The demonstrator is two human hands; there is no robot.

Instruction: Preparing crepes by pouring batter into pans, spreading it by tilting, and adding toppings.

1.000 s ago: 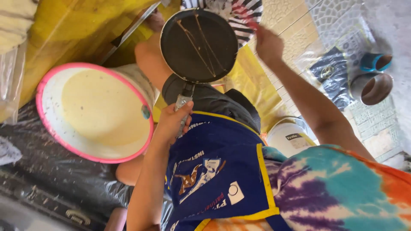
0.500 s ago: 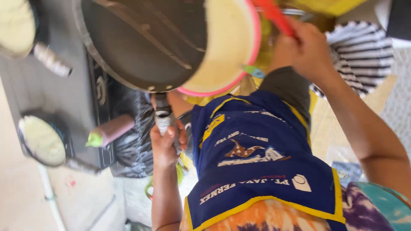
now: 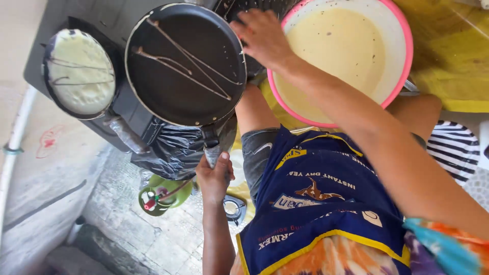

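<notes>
My left hand (image 3: 214, 175) grips the handle of a black frying pan (image 3: 186, 63), which carries only thin brown streaks of batter and sits above a dark stove top (image 3: 109, 18). My right hand (image 3: 260, 38) reaches across with bent fingers, between the pan's edge and the rim of a pink-rimmed bowl (image 3: 402, 66) full of pale batter. What that hand holds is hidden. A second, smaller pan (image 3: 79, 71) with a pale pancake in it sits at the left of the stove.
A black plastic bag (image 3: 173, 147) hangs under the stove. A green gas canister (image 3: 163, 196) stands on the stone floor below. A yellow cloth (image 3: 453, 76) lies under the bowl, with a striped cloth (image 3: 453, 147) to its right. I wear a blue apron (image 3: 316, 203).
The view has swung round. The black pan, earlier held up close beside the bowl, now lies flat over the stove. My left hand stays on its handle.
</notes>
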